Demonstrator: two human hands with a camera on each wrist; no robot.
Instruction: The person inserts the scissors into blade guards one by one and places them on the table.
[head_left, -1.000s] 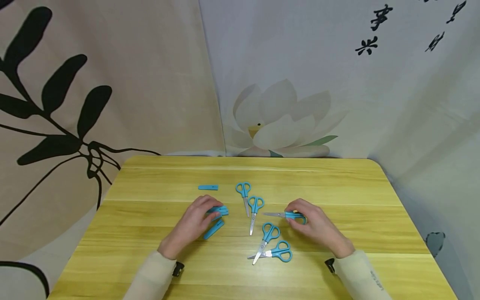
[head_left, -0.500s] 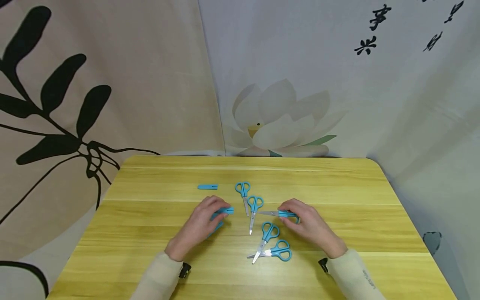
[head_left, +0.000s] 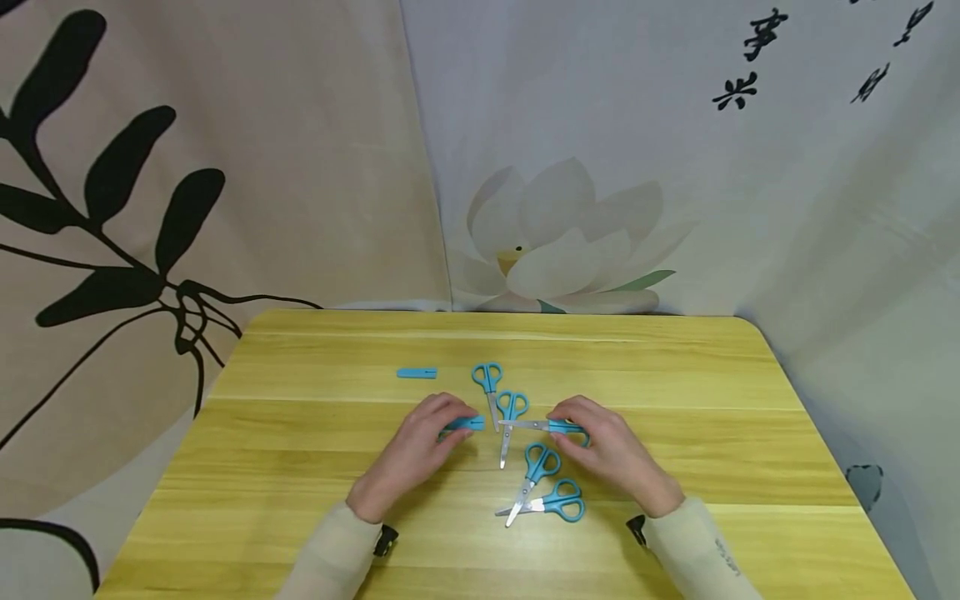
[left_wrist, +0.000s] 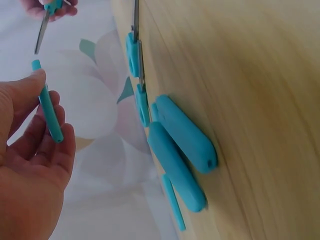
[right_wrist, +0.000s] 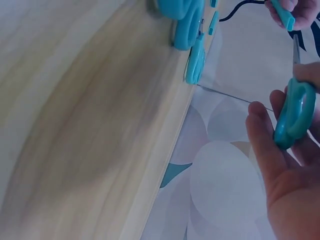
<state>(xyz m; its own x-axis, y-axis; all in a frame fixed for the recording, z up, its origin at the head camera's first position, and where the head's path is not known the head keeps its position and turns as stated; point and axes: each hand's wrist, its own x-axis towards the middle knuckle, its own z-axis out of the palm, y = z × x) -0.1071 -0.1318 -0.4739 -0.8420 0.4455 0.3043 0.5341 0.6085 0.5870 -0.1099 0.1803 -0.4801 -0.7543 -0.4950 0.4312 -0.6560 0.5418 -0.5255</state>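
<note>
Quite plainly, the left hand (head_left: 420,446) pinches a blue cap (head_left: 468,423), and the right hand (head_left: 611,442) grips scissors (head_left: 558,426) by the handles, both raised off the bench (head_left: 750,400). The blade (head_left: 525,425) points from the right hand toward the left, its tip nearer the left hand and just short of the cap's end (apart, not touching). The cap's long axis runs between the hands, roughly in line with the blade.
</note>
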